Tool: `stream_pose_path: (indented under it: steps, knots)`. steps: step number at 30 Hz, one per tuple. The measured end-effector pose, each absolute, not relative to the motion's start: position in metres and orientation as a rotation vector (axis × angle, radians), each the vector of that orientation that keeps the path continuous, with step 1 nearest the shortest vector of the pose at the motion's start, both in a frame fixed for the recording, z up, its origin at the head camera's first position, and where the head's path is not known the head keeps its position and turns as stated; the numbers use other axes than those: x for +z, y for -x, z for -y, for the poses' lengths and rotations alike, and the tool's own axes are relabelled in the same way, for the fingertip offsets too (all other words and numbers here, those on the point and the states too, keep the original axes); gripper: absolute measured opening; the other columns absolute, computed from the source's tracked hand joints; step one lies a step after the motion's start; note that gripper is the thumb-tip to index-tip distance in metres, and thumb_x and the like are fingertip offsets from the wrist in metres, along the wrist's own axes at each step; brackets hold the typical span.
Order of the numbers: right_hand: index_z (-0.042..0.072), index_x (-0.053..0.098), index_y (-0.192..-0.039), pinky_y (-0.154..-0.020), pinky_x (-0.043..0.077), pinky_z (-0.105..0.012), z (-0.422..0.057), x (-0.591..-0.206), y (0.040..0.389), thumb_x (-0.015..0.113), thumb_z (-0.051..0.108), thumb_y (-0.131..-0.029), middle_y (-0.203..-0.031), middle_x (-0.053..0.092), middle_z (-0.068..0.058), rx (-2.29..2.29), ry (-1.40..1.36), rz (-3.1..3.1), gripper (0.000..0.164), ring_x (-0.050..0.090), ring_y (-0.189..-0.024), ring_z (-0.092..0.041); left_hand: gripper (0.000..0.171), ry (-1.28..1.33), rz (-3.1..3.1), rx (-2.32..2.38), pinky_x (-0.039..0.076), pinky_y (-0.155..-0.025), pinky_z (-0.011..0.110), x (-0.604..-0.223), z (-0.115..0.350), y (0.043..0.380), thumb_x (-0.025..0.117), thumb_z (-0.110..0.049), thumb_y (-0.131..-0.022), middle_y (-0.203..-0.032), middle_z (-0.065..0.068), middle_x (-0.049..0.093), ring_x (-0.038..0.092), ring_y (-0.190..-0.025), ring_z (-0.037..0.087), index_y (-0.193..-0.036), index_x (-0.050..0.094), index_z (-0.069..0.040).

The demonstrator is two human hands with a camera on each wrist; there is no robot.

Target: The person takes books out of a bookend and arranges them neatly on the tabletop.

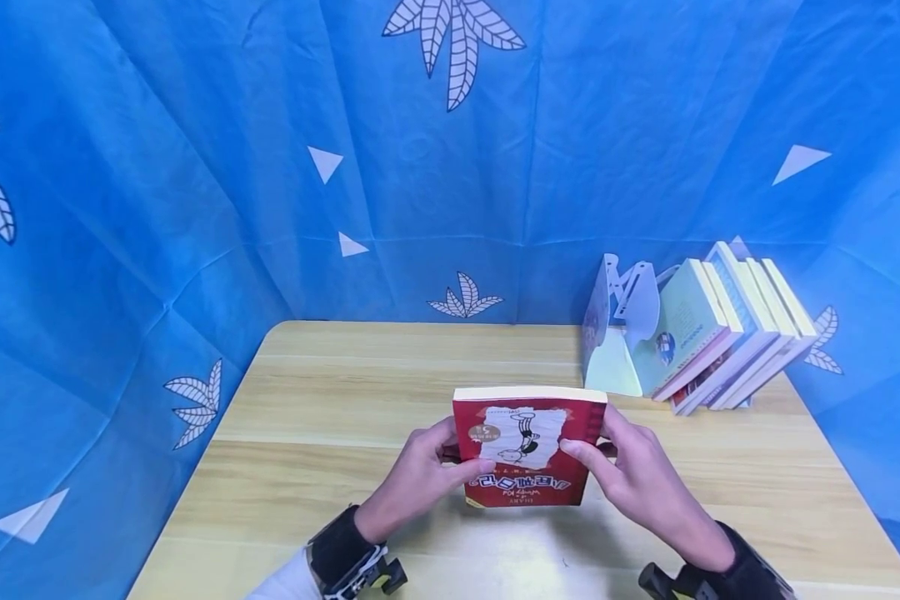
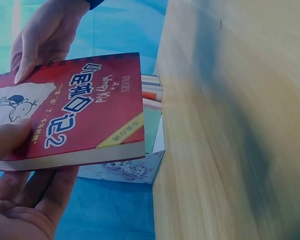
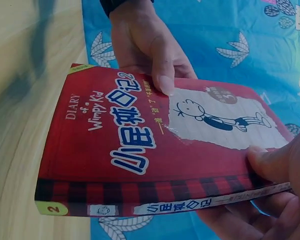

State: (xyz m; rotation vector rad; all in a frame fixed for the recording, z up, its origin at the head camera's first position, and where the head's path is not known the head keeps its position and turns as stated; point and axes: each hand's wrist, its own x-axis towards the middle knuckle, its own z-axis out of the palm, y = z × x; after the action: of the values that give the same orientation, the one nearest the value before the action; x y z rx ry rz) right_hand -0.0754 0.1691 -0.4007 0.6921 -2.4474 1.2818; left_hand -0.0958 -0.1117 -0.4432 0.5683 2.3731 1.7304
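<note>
Between both hands a red paperback book [image 1: 525, 492] is held above the table, its front cover up and its title upside down in the head view. My left hand [image 1: 423, 467] grips one side edge, thumb on the cover and fingers underneath. On the spine side, my right hand [image 1: 637, 471] holds the book the same way, its thumb on the cover near the white picture patch. The right wrist view shows the dark checked spine [image 3: 155, 197] and the cover title. From the left wrist, the pale page edge [image 2: 75, 159] shows beside the left thumb.
At the table's back right stands a pale bookend rack [image 1: 615, 333] with several leaning books [image 1: 742, 325]. The wooden table [image 1: 330, 400] stretches left of and behind the held book. A blue patterned cloth [image 1: 435, 183] hangs behind the table.
</note>
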Motion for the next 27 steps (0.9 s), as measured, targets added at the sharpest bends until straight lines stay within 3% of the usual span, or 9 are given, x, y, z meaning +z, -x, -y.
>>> stream_pose_path:
  steps: [9,14,20,24,27]
  knots:
    - [0.0,0.066,-0.121,-0.072,0.065,-0.022,-0.165,-0.398,0.088,0.078,0.009,-0.092,-0.106,0.08,-0.016,1.528,-0.455,2.544,0.033,0.074,-0.086,-0.001,0.042,-0.399,-2.258,1.842,0.065,-0.084,0.031,-0.441,0.109,0.106,0.084,-0.025,-0.089,-0.115,0.009,0.08,0.08,-0.097,0.019,-0.127,0.07,-0.012]
    - [0.003,0.065,-0.124,-0.079,0.063,-0.02,-0.164,-0.397,0.101,0.075,0.017,-0.096,-0.109,0.08,-0.015,1.612,-0.336,2.573,0.033,0.077,-0.091,-0.007,0.043,-0.341,-2.199,1.895,0.065,-0.086,0.033,-0.438,0.107,0.114,0.083,-0.024,-0.089,-0.115,0.013,0.08,0.079,-0.1,0.024,-0.127,0.069,-0.007]
    - [0.007,0.065,-0.129,-0.082,0.059,-0.015,-0.166,-0.398,0.114,0.076,0.025,-0.096,-0.113,0.079,-0.013,1.572,-0.217,2.626,0.038,0.078,-0.096,-0.017,0.048,-0.297,-2.155,1.906,0.065,-0.087,0.036,-0.435,0.105,0.125,0.082,-0.028,-0.091,-0.118,0.014,0.078,0.079,-0.104,0.026,-0.131,0.066,-0.008]
    - [0.004,0.061,-0.138,-0.081,0.06,-0.016,-0.172,-0.398,0.118,0.076,0.022,-0.096,-0.118,0.077,-0.018,1.501,-0.188,2.663,0.048,0.077,-0.099,-0.027,0.046,-0.278,-2.135,1.923,0.065,-0.088,0.037,-0.434,0.104,0.136,0.08,-0.023,-0.093,-0.117,0.017,0.078,0.078,-0.104,0.028,-0.132,0.064,-0.006]
    - [0.004,0.06,-0.14,-0.078,0.062,-0.018,-0.177,-0.399,0.12,0.075,0.018,-0.097,-0.12,0.076,-0.019,1.498,-0.207,2.657,0.048,0.077,-0.096,-0.025,0.045,-0.252,-2.134,1.939,0.065,-0.088,0.038,-0.432,0.104,0.144,0.079,-0.022,-0.094,-0.118,0.018,0.078,0.078,-0.104,0.028,-0.133,0.063,-0.006]
